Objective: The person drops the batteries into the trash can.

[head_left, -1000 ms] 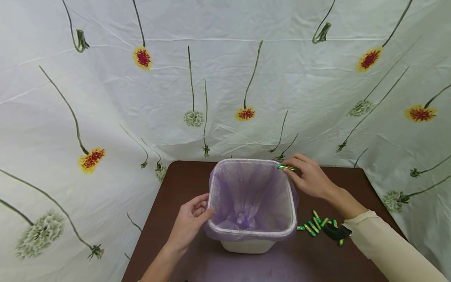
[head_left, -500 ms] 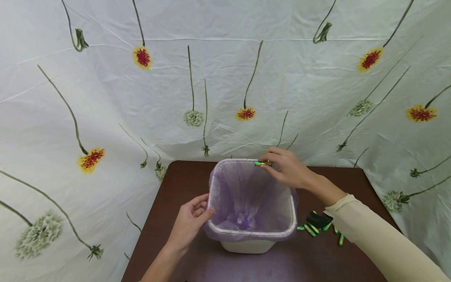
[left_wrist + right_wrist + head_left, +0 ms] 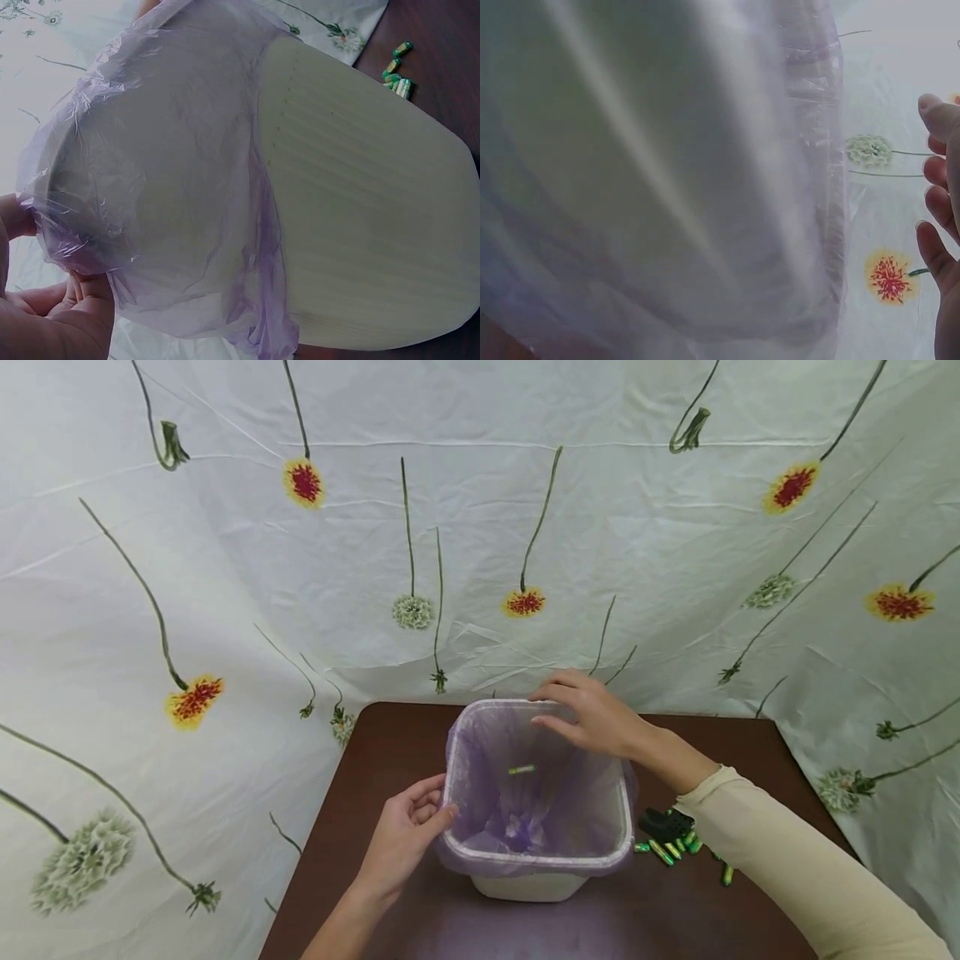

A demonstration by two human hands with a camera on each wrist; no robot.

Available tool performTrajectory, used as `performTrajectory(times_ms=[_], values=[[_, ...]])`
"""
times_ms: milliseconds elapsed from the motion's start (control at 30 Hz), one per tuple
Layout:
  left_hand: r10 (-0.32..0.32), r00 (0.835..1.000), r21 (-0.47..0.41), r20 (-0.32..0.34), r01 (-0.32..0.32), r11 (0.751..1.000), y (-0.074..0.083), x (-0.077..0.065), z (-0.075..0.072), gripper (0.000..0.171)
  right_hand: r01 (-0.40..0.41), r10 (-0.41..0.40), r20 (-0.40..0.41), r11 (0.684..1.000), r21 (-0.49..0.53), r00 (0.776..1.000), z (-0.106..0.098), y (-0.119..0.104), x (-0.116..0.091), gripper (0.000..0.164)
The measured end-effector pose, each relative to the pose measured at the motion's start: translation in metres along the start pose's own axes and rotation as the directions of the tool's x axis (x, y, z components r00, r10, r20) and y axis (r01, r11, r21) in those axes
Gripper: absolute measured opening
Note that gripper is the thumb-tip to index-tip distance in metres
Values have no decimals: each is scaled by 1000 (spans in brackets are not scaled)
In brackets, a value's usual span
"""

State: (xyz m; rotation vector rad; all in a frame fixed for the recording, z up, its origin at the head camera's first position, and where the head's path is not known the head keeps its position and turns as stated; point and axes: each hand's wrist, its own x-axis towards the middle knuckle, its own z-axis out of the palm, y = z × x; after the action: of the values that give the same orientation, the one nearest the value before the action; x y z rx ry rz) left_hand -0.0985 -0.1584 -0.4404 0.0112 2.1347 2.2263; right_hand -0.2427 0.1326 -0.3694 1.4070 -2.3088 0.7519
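A white bin (image 3: 528, 887) lined with a translucent purple bag (image 3: 487, 827) stands on the table. My left hand (image 3: 408, 827) grips its left rim, thumb over the edge and fingers outside; the left wrist view shows those fingers (image 3: 91, 300) against the bagged rim. Inside the bin's opening, below my right hand, is a green and gold battery (image 3: 522, 769). My right hand (image 3: 592, 714) hovers over the far rim, thumb and fingers apart, holding nothing. In the right wrist view the fingers (image 3: 936, 171) are bent and free.
Several green and gold batteries (image 3: 662, 852) lie on the dark brown table (image 3: 397, 735) right of the bin, partly hidden by the right sleeve (image 3: 795, 852) and a black wrist device (image 3: 663, 824). A flower-printed white cloth (image 3: 337, 560) hangs behind and at both sides.
My right hand has moved left from the bin's far right corner, over the opening, and let go of the battery, which is now lower inside the bin. The left hand has stayed on the rim.
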Motion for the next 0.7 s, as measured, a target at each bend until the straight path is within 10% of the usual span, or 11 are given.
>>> performTrajectory(times_ms=[700], values=[[3, 1000, 3, -19, -3, 1000, -1, 0, 2, 53, -27, 27, -13, 1000, 6, 1000, -12, 2, -23, 26]])
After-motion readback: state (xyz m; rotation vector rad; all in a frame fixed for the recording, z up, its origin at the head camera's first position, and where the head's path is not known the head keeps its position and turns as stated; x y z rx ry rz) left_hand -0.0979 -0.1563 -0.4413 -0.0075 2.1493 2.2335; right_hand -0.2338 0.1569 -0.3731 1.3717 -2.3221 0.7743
